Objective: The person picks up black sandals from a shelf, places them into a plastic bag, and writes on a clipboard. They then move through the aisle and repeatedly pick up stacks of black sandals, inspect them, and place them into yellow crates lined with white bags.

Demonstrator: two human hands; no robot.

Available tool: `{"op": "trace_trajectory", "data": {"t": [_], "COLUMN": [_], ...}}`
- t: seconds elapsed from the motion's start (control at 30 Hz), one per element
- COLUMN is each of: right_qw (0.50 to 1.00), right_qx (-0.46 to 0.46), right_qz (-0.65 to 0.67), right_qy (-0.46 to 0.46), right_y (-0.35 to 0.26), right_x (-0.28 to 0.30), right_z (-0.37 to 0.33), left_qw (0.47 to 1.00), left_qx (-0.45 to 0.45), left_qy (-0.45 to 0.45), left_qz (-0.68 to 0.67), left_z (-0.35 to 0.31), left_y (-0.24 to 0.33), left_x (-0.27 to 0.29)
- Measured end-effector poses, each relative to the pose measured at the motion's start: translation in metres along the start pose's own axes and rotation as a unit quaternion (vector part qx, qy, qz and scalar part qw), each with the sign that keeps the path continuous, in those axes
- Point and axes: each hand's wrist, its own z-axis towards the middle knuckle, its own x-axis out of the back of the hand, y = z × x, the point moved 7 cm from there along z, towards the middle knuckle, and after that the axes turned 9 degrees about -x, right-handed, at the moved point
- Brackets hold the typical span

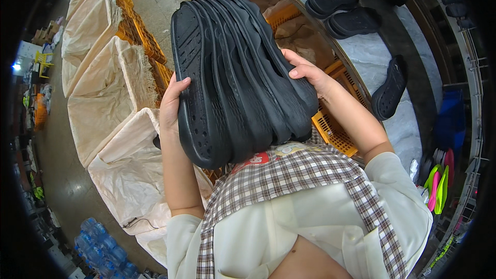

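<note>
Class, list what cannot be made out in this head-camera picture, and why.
All in the head view:
Left hand: most fingers, hidden by the stack of black soles.
Orange crate: part of it, hidden by the stack and right forearm.
Blue bottles: their exact number, too small and crowded.

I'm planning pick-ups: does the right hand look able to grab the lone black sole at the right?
Probably not: the right hand grips the stacked black soles, apart from that lone sole.

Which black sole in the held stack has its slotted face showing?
The leftmost sole, touched by the left hand's thumb; the others show mainly their edges.
</note>
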Motion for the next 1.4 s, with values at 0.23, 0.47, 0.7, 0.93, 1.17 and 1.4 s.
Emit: {"op": "trace_trajectory", "data": {"t": [0.23, 0.47, 0.7, 0.93, 1.17, 1.4], "right_qw": [0.998, 0.998, 0.993, 0.953, 0.898, 0.789], "right_qx": [-0.005, -0.008, 0.047, 0.077, 0.181, 0.084], "right_qz": [-0.057, 0.028, -0.101, -0.216, -0.042, 0.048], "right_qy": [-0.020, -0.062, 0.044, 0.197, 0.399, 0.606], "right_y": [-0.001, 0.007, -0.007, -0.034, -0.054, -0.034], "right_x": [-0.006, -0.023, -0.024, -0.025, 0.053, 0.192], "right_z": [0.002, 0.012, 0.004, -0.034, -0.147, -0.230], "left_qw": [0.990, 0.985, 0.985, 0.987, 0.992, 0.992], "left_qx": [0.032, -0.075, -0.071, -0.032, 0.027, 0.048], "left_qy": [0.075, 0.104, 0.066, 0.028, 0.034, 0.048], "left_qz": [-0.115, -0.118, -0.142, -0.155, -0.121, -0.103], "left_z": [0.002, -0.013, -0.016, -0.022, -0.043, -0.055], "left_y": [-0.006, -0.037, -0.049, -0.059, -0.073, -0.082], "left_x": [0.014, 0.005, -0.001, 0.005, 0.022, 0.045]}}
